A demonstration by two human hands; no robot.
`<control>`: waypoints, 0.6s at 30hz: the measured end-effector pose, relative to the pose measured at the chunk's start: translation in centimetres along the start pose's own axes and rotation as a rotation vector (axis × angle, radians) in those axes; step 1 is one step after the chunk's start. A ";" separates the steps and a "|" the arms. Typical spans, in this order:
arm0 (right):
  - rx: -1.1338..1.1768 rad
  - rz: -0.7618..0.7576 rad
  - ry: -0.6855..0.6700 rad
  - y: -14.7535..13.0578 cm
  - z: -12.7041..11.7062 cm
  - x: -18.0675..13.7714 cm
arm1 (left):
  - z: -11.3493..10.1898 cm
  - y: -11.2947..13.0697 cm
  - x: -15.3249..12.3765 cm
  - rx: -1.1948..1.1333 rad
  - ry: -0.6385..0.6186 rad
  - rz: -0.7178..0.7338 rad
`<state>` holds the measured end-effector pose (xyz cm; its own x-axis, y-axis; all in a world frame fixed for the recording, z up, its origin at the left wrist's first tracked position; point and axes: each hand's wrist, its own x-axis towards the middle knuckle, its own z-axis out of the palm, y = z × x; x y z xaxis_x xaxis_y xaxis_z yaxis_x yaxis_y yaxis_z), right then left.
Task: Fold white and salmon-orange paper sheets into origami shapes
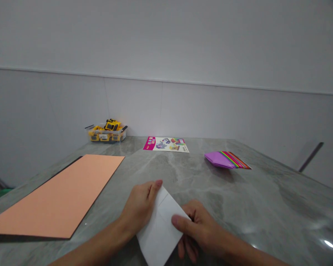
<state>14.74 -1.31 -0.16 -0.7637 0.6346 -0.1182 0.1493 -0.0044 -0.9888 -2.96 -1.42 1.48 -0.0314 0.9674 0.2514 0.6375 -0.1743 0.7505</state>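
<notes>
A folded sheet of white paper [161, 229] with crease lines is held between my two hands, low in the middle of the head view. My left hand [141, 205] grips its upper left edge, thumb near the top corner and fingers behind. On the right side, my right hand [199, 229] pinches the paper, the thumb lying flat on its face and the other fingers curled underneath. The lower tip of the paper reaches the bottom of the picture.
Large orange sheets [63, 195] lie on the grey marbled table [161, 173] at left. At the back stand a clear plastic box [107, 135] of yellow toy vehicles and a printed booklet [166, 144]. A folded purple paper piece with rainbow stripes [224, 159] sits at right.
</notes>
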 end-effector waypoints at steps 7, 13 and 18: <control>-0.252 0.069 0.128 -0.4 1.1 -0.9 | 0.8 -0.1 0.4 0.030 0.093 0.044; -0.324 0.112 0.169 -0.5 1.6 -1.9 | 1.8 0.2 0.2 -0.039 0.129 0.097; -0.471 -0.226 0.192 -2.0 2.2 -1.0 | 2.0 0.3 0.4 -0.180 0.288 -0.042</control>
<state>13.82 -3.69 1.77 -0.6874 0.7097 0.1543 0.2940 0.4662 -0.8344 -1.25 -0.69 0.56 -0.2874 0.8873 0.3606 0.4856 -0.1896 0.8534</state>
